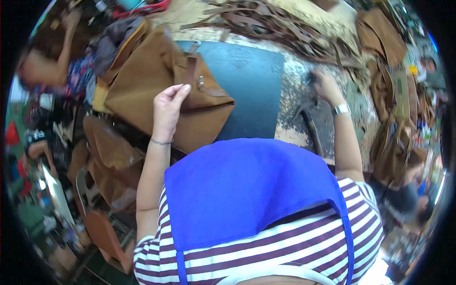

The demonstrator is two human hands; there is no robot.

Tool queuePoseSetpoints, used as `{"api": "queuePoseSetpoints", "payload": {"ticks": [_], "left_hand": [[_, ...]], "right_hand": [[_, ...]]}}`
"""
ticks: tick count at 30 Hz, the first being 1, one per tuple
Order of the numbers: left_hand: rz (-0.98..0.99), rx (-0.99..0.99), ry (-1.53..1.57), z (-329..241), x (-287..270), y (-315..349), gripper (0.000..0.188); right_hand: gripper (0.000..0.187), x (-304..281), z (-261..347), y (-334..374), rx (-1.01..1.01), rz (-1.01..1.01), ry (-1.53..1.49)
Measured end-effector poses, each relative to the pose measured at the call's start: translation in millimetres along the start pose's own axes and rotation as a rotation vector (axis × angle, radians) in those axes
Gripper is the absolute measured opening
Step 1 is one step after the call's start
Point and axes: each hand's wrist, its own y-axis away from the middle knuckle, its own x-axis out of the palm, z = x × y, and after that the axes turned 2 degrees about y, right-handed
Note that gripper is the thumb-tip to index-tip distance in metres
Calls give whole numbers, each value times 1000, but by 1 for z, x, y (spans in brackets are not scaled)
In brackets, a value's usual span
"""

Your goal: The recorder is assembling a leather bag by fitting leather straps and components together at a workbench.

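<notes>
A brown canvas bag point(142, 80) with leather straps and metal buckles lies tilted at the left of the work table, partly over a dark flat mat point(256, 85). My left hand point(170, 102) is closed in a pinch at the bag, beside a brown leather strap point(211, 90) with a buckle. Out to the right, my right hand point(327, 88) has its fingers curled by a small dark thing point(311, 78), too blurred to name. A hammer point(311, 128) lies on the worn tabletop just below that hand.
Leather strips point(266, 21) are heaped along the table's far side. More brown bags point(392, 142) stand at the right edge. A brown chair point(102, 232) and another bag point(111, 161) are at my left. Other people sit nearby on both sides.
</notes>
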Motion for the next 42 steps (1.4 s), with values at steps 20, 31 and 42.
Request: {"api": "queuePoseSetpoints", "payload": {"ticks": [20,31,42], "left_hand": [[52,-2,100,8,-5,1,16],[65,36,164,14,2,1,16],[38,-111,249,19,-12,-1,12]], "right_hand": [[38,-56,289,3,-338,680,-1255],[39,-34,285,-5,-53,609,-1296],[38,-34,277,-7,-195,446,-1158]]}}
